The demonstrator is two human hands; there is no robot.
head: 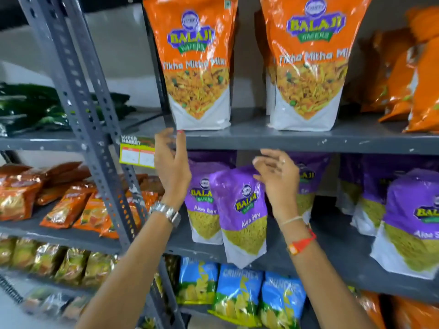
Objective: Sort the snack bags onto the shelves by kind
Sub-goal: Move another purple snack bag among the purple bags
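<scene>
A purple Aloo Sev bag [240,217] hangs tilted in front of the middle shelf [332,248], its bottom below the shelf's front edge. My right hand [278,176] pinches the bag's top right corner. My left hand [172,162] is raised to the bag's left, open, with its fingertips at the front lip of the upper shelf [297,138]. Behind the held bag stand more purple Aloo Sev bags [203,198], and others [408,224] stand further right. Two orange Tikha Mitha Mix bags [197,62] [311,62] stand upright on the upper shelf.
Blue and green snack bags [237,295] fill the shelf below. A grey perforated upright [95,129] divides off the left rack, which holds dark green bags [35,108], orange-red bags [66,205] and golden bags [59,264]. More orange bags [408,79] lean at the upper right.
</scene>
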